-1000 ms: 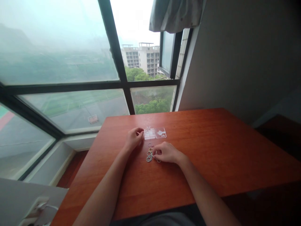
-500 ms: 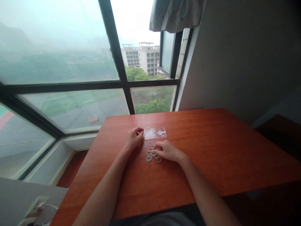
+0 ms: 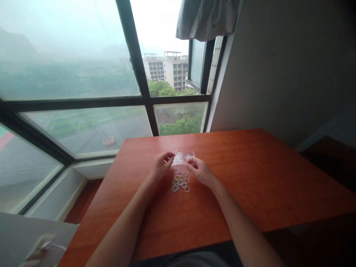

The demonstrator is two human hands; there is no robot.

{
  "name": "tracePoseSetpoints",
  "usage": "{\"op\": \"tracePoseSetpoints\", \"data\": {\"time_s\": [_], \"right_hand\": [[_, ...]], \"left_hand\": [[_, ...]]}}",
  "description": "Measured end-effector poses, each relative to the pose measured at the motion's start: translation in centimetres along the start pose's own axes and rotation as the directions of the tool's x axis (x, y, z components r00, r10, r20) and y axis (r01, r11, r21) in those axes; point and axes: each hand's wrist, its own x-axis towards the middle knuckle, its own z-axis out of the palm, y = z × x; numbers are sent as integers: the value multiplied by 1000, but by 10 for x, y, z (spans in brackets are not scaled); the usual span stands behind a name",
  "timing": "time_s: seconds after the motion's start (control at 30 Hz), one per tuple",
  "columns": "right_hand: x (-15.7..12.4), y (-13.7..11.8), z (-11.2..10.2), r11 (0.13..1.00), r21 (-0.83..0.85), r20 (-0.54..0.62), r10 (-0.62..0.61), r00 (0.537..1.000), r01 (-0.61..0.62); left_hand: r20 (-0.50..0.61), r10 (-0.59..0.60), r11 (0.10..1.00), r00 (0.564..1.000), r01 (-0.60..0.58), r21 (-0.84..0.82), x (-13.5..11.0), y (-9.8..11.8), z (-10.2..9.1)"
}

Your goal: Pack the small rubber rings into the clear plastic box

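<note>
A small clear plastic box (image 3: 180, 158) lies open on the red-brown wooden table (image 3: 250, 174). My left hand (image 3: 161, 165) is curled, its fingertips pinching the box's left edge. My right hand (image 3: 199, 169) hovers at the box's right side with thumb and fingers pinched together; whatever is between them is too small to make out. Several small metal rings (image 3: 180, 182) lie scattered on the table just in front of the box, between my two hands.
The table stands against a large window with dark frames (image 3: 139, 74). A grey wall (image 3: 278, 66) rises on the right. A white wall socket with a cable (image 3: 41, 246) sits at the lower left, beside the table's left edge.
My right hand has left the pile of rings and moved up to the box's right side. The rings it covered now show. My left hand stays at the box's left edge.
</note>
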Motion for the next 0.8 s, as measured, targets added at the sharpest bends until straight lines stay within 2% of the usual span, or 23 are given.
{"op": "tracePoseSetpoints", "data": {"time_s": [0.07, 0.17, 0.27, 0.47, 0.63, 0.8], "right_hand": [[1, 2, 0, 1000, 10, -24, 8, 1000, -8], [2, 4, -1, 1000, -12, -65, 12, 998, -13], [3, 6, -1, 998, -57, -99, 22, 995, -28], [3, 8, -2, 997, -62, -109, 29, 994, -36], [3, 8, -1, 995, -94, -96, 27, 995, -36], [1, 7, 1, 986, -166, -31, 7, 999, -12]], "left_hand": [[105, 52, 996, 993, -44, -73, -4, 13, 7], [209, 68, 986, 976, -33, -164, -9, 31, 15], [245, 45, 981, 969, 4, -194, -11, 39, 17], [194, 41, 990, 980, -14, -142, -6, 29, 14], [36, -32, 995, 999, 35, -89, 0, 10, 5], [-66, -119, 993, 991, 118, -23, 6, -8, -3]]}}
